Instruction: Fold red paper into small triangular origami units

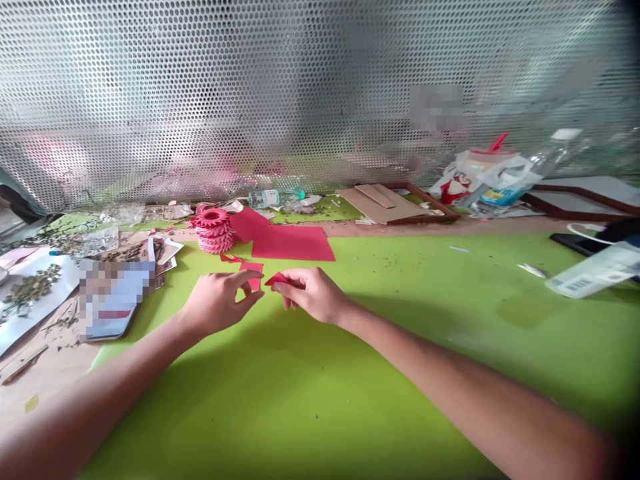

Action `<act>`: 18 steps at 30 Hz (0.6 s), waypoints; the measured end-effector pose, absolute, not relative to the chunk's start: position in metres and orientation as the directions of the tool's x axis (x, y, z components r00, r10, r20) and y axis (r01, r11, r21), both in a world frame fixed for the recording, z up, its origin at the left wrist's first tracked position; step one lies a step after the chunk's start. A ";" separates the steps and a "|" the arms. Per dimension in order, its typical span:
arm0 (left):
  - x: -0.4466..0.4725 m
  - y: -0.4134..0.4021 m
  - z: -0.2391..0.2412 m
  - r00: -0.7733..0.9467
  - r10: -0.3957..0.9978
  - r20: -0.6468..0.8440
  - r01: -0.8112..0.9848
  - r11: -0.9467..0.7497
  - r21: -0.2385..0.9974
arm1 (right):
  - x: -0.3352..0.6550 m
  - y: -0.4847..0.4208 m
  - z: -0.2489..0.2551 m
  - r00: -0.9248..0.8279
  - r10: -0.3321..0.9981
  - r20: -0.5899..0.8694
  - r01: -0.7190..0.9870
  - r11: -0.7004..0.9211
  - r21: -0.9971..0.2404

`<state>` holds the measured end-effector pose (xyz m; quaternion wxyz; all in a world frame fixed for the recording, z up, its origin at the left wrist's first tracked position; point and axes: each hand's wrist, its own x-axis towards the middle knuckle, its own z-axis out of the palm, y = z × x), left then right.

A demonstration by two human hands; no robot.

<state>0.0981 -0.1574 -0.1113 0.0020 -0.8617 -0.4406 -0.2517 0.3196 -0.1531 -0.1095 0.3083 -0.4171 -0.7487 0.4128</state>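
Note:
Between the thumb and fingers of my right hand is a small folded piece of red paper. My left hand is just left of it, thumb and fingertips apart, holding nothing. Beyond the left fingers a small flat rectangle of red paper lies on the green table mat. Farther back sits a round stack of folded red and pink paper pieces. Large red paper sheets lie to the right of that stack.
A pixelated bluish flat object and dried plant bits on white paper are on the left. A plastic bottle lies at the back, near brown board. Plastic bags and a clear case are on the right.

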 end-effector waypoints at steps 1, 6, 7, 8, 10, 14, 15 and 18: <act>0.099 -0.157 -0.113 0.486 0.757 0.437 0.760 -0.613 0.217 | 0.319 -0.153 -0.110 -0.470 0.876 0.109 0.364 0.305 -0.880; 0.101 -0.157 -0.119 0.492 0.717 0.493 0.746 -0.639 0.185 | 0.318 -0.153 -0.113 -0.505 0.858 0.090 0.335 0.291 -0.896; 0.101 -0.157 -0.120 0.495 0.709 0.502 0.740 -0.647 0.184 | 0.318 -0.153 -0.114 -0.514 0.853 0.087 0.330 0.291 -0.898; 0.101 -0.157 -0.120 0.500 0.702 0.507 0.734 -0.654 0.183 | 0.318 -0.153 -0.115 -0.521 0.849 0.085 0.327 0.291 -0.899; 0.100 -0.157 -0.121 0.508 0.696 0.507 0.723 -0.664 0.188 | 0.319 -0.152 -0.115 -0.528 0.846 0.081 0.328 0.290 -0.899; 0.100 -0.158 -0.121 0.487 0.719 0.495 0.695 -0.663 0.278 | 0.319 -0.152 -0.115 -0.527 0.846 0.081 0.341 0.298 -0.891; 0.101 -0.158 -0.120 0.469 0.742 0.479 0.684 -0.648 0.333 | 0.319 -0.153 -0.114 -0.528 0.845 0.084 0.342 0.302 -0.890; 0.103 -0.159 -0.119 0.411 0.825 0.389 0.620 -0.565 0.544 | 0.320 -0.154 -0.111 -0.531 0.842 0.094 0.330 0.308 -0.893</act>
